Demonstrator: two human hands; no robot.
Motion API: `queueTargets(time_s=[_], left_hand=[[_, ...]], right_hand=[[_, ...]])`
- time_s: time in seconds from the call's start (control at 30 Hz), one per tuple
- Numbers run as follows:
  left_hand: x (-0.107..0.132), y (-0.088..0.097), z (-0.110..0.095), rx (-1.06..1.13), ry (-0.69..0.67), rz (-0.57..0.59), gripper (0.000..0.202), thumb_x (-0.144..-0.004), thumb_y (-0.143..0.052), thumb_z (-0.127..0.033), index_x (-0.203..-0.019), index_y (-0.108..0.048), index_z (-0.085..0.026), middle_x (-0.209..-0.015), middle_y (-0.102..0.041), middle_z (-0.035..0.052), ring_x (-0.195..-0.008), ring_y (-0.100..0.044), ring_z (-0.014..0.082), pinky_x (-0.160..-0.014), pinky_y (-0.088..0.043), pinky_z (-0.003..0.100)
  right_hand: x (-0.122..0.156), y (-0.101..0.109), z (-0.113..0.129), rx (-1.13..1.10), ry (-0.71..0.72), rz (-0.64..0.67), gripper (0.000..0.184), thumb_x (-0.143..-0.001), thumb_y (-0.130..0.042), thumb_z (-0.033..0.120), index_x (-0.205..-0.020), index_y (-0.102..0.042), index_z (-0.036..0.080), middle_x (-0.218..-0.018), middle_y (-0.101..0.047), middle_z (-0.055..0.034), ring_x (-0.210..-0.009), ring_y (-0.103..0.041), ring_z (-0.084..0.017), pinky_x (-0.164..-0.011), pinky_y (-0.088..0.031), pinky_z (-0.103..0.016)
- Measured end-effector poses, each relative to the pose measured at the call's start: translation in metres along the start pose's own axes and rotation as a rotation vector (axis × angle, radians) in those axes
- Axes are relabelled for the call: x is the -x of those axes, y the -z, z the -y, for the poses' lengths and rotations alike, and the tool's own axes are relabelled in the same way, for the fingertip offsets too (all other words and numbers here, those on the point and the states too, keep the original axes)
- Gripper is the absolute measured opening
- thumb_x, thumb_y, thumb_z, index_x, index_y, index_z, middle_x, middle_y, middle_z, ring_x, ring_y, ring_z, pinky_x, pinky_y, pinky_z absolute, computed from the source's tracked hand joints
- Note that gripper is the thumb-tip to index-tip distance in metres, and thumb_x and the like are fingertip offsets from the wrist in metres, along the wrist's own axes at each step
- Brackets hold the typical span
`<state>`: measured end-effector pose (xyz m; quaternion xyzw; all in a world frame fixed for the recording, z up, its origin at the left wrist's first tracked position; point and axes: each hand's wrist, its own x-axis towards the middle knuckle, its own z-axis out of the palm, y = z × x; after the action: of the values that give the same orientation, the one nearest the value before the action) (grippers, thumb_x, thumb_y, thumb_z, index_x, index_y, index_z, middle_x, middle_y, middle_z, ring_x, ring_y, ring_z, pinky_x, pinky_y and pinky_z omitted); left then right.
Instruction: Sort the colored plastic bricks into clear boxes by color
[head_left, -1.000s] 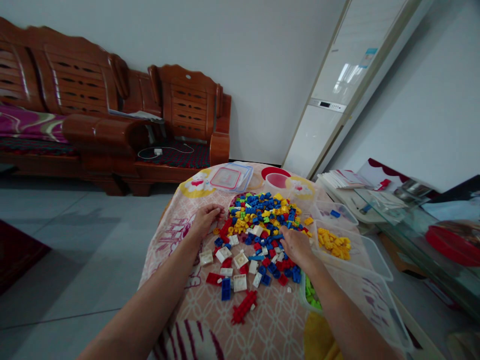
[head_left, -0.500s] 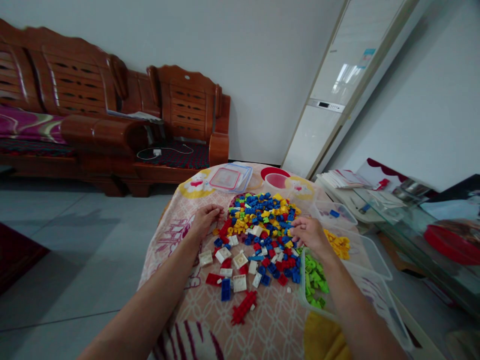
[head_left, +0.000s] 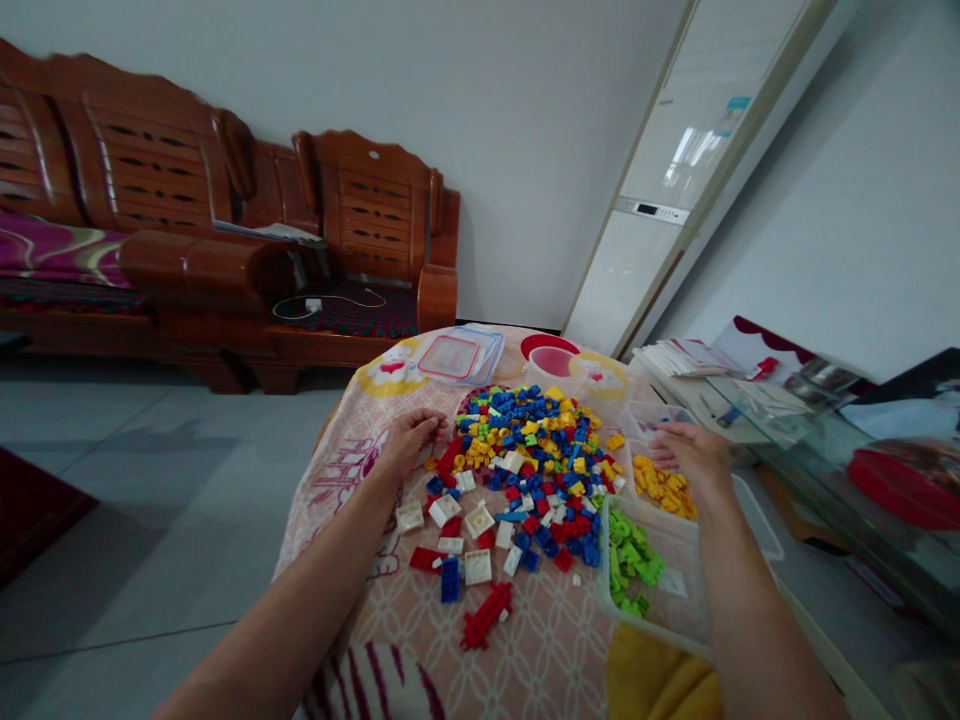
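A heap of red, blue, yellow, green and white toy bricks (head_left: 529,450) lies on a table with a patterned cloth (head_left: 360,460). My left hand (head_left: 409,438) rests on the cloth at the heap's left edge, fingers loosely bent, fingertips touching the nearest bricks, nothing visibly in it. My right hand (head_left: 690,452) hovers palm down over the clear box of yellow bricks (head_left: 664,487), fingers stretched toward the left. Nearer me a clear box (head_left: 660,625) holds green bricks (head_left: 630,562).
Clear lids (head_left: 457,355) and a red bowl (head_left: 551,352) sit at the table's far end. A wooden sofa (head_left: 225,230) stands behind, a tall white air conditioner (head_left: 675,180) in the corner. A glass table (head_left: 825,440) with papers is close on the right.
My right hand left the middle of the heap, rose with pinched fingers, and swung right over the yellow-brick box, where its fingers now stretch out. The left hand stayed put.
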<state>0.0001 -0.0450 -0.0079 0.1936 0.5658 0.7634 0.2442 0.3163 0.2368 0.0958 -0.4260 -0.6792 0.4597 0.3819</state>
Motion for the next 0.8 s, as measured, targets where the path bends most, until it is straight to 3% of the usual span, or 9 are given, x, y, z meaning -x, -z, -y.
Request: queueTargets(time_s=[0.23,0.37,0.5,0.63,0.8], left_hand=[[-0.001,0.001,0.001,-0.032,-0.01,-0.01,0.035,-0.059,-0.075,-0.038,-0.08,-0.067,-0.011,-0.074,-0.067,0.0066,-0.063,-0.06,0.0138,-0.06,-0.049,0.026],[0.001,-0.001,-0.001,-0.021,-0.012,-0.009,0.033,-0.06,-0.074,-0.037,-0.08,-0.067,-0.011,-0.075,-0.067,0.0069,-0.063,-0.06,0.0141,-0.06,-0.049,0.026],[0.002,-0.001,-0.002,-0.007,-0.012,-0.004,0.032,-0.061,-0.074,-0.035,-0.08,-0.067,-0.011,-0.074,-0.067,0.0065,-0.062,-0.06,0.0134,-0.06,-0.049,0.026],[0.001,0.0,-0.001,-0.007,-0.011,0.0,0.031,-0.061,-0.074,-0.035,-0.081,-0.067,-0.011,-0.075,-0.067,0.0067,-0.063,-0.06,0.0132,-0.061,-0.048,0.025],[0.001,-0.001,-0.002,0.001,-0.005,0.003,0.032,-0.06,-0.075,-0.035,-0.08,-0.067,-0.011,-0.074,-0.067,0.006,-0.062,-0.059,0.0126,-0.06,-0.047,0.025]], right_hand=[[0.03,-0.033,0.007,0.377,0.114,0.529,0.021,-0.071,-0.058,0.033,-0.076,-0.066,0.014,-0.052,-0.06,0.0013,-0.037,-0.052,-0.011,-0.036,-0.037,-0.02],[0.045,-0.049,0.01,0.603,0.335,0.68,0.018,-0.075,-0.054,0.023,-0.074,-0.07,0.015,-0.054,-0.061,0.0004,-0.049,-0.057,-0.012,-0.05,-0.04,-0.022],[0.057,-0.066,0.009,0.927,0.505,0.698,0.016,-0.079,-0.057,0.023,-0.074,-0.071,0.017,-0.073,-0.07,-0.0041,-0.072,-0.064,-0.017,-0.064,-0.041,-0.024],[0.066,-0.079,0.003,1.179,0.53,0.572,0.027,-0.082,-0.063,0.034,-0.104,-0.068,0.019,-0.097,-0.071,-0.0094,-0.094,-0.065,-0.024,-0.075,-0.043,-0.029],[0.071,-0.085,-0.001,1.283,0.539,0.569,0.031,-0.085,-0.061,0.035,-0.112,-0.062,0.02,-0.099,-0.071,-0.0095,-0.097,-0.066,-0.025,-0.075,-0.045,-0.03]])
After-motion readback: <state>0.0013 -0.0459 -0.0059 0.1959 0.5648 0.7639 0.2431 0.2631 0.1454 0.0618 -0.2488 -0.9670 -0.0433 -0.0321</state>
